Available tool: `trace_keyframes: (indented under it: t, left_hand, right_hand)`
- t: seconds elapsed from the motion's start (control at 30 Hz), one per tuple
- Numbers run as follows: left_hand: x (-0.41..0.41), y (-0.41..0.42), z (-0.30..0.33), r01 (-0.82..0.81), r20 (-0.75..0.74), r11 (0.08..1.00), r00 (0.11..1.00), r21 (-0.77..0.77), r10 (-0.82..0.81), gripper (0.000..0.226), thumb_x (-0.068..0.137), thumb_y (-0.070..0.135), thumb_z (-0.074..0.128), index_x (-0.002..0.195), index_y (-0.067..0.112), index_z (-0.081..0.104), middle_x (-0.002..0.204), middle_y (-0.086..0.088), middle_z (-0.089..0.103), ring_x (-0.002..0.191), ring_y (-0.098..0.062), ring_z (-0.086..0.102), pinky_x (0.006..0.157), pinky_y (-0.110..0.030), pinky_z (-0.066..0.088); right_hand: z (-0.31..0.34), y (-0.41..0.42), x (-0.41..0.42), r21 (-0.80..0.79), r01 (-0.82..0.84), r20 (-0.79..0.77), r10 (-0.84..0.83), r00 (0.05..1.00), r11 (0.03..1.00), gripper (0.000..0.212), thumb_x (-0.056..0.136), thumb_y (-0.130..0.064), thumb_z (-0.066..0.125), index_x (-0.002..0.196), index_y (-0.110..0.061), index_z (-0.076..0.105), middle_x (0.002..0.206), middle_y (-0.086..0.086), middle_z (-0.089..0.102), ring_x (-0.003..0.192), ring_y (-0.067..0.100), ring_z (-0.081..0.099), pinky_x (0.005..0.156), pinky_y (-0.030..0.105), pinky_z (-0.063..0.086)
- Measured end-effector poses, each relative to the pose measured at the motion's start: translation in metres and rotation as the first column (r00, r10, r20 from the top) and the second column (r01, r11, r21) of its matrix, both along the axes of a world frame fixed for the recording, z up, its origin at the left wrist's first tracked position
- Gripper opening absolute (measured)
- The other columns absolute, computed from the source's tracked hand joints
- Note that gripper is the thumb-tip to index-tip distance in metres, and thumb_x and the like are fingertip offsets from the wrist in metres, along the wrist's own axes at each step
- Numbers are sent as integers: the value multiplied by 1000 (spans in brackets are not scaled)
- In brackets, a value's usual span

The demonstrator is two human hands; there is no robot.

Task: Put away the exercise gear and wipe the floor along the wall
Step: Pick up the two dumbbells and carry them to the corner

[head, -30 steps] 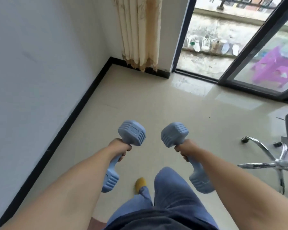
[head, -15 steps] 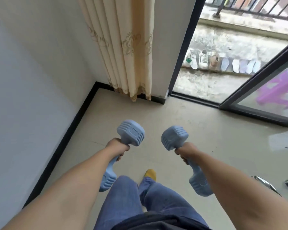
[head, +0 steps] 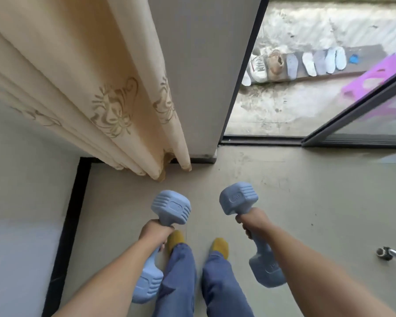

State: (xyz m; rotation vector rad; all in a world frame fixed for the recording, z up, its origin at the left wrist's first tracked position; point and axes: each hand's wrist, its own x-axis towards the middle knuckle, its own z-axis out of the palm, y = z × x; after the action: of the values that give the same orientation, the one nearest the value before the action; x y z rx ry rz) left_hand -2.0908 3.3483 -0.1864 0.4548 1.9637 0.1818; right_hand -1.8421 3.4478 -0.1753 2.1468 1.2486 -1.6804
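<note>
Beige floor lay bare around the feet. Left hand gripped one blue dumbbell, right hand gripped the other dumbbell, both above the floor. Beyond stood the black baseboard, curtain and open balcony door.

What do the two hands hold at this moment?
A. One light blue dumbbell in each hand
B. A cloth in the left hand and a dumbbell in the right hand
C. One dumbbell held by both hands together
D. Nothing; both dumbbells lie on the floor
A: the left hand grips the handle of the left dumbbell, and the right hand grips the right dumbbell, both off the floor.
</note>
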Motion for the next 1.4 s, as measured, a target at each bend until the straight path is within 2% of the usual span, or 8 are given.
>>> trace_keyframes:
  t: [0.23, 0.5, 0.67, 0.9, 1.03, 1.27, 1.33, 1.4]
  left_hand:
    - [-4, 108, -180, -113, 93, 994, 989, -7, 113, 17, 83, 8, 54, 68, 9, 46, 54, -8, 41, 45, -22, 36, 48, -25, 33]
    - [-1, 150, -398, -318, 139, 948, 940, 27, 312, 17, 81, 10, 55, 67, 8, 47, 53, -7, 43, 41, -21, 39, 47, -25, 36]
    - [-8, 193, -474, -422, 209, 901, 894, 100, 395, 19, 76, 7, 55, 60, 9, 45, 48, -5, 41, 37, -17, 35, 42, -21, 34]
    - [-15, 230, -515, -402, 239, 907, 900, 130, 364, 20, 78, 9, 57, 62, 8, 45, 52, -6, 43, 40, -18, 38, 44, -22, 35]
    - [-16, 241, -527, -374, 255, 914, 910, 159, 328, 19, 79, 11, 57, 64, 8, 46, 51, -6, 43, 40, -18, 38, 45, -23, 35]
    - [-18, 236, -536, -359, 292, 925, 904, 126, 311, 14, 83, 13, 59, 74, 5, 52, 55, -7, 48, 43, -19, 43, 48, -24, 40]
    - [-22, 242, -534, -337, 285, 925, 916, 172, 281, 13, 84, 15, 60, 88, 5, 53, 63, -7, 51, 51, -20, 49, 54, -26, 43]
    - [-24, 239, -527, -254, 190, 945, 958, 207, 215, 26, 84, 19, 61, 104, 10, 45, 83, -8, 54, 76, -26, 55, 70, -31, 44]
  right_hand:
    - [-188, 72, -47, -21, 153, -87, -155, 984, 988, 18, 78, -1, 50, 66, -9, 40, 53, 8, 42, 41, 20, 40, 44, 21, 32]
    - [-401, 97, -77, -31, 259, -167, -260, 951, 965, 18, 78, 0, 52, 65, -8, 43, 52, 9, 42, 36, 19, 39, 41, 21, 33]
    - [-479, 135, -93, 38, 282, -237, -266, 935, 959, 16, 78, -1, 50, 66, -9, 43, 51, 8, 41, 39, 19, 38, 44, 23, 33]
    - [-521, 169, -112, 101, 347, -232, -317, 920, 933, 14, 81, -2, 50, 69, -8, 45, 52, 8, 41, 39, 18, 38, 43, 21, 33]
    - [-530, 186, -118, 137, 362, -241, -324, 915, 922, 20, 79, 0, 47, 62, -7, 44, 52, 10, 42, 38, 19, 38, 43, 22, 33]
    - [-540, 186, -105, 61, 344, -264, -317, 911, 937, 23, 82, 3, 48, 61, -7, 44, 54, 10, 43, 40, 19, 40, 43, 22, 36]
    - [-536, 192, -104, 102, 321, -281, -282, 917, 942, 18, 85, 3, 48, 68, -5, 47, 60, 10, 46, 46, 19, 44, 43, 22, 41]
    - [-523, 191, -106, 148, 241, -234, -202, 951, 959, 3, 87, -3, 51, 85, -4, 50, 72, 9, 49, 59, 18, 50, 50, 23, 44]
